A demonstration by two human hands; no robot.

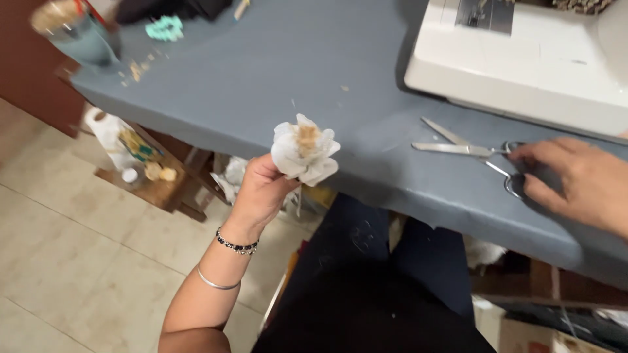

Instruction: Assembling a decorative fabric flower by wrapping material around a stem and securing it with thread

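A: Grip check, left hand (pixel 261 189): fingers pinched around the base of a white fabric flower (pixel 305 149), petals up, tan centre showing. Held off the table (pixel 261 78) edge, so all sides are free to view.

B: Right hand (pixel 575 180)?

A: Fingertips resting on the scissors (pixel 468 151) handles, not closed around them. Scissors lie flat on the grey table cover, blades parted, pointing left.

B: Else?

A: White sewing machine (pixel 523 59) behind, teal cup (pixel 82 36) far corner, thread scraps scattered.

I note a pale tiled floor (pixel 59 261). A grey-covered table (pixel 261 78) stands above a low wooden shelf (pixel 157 193).
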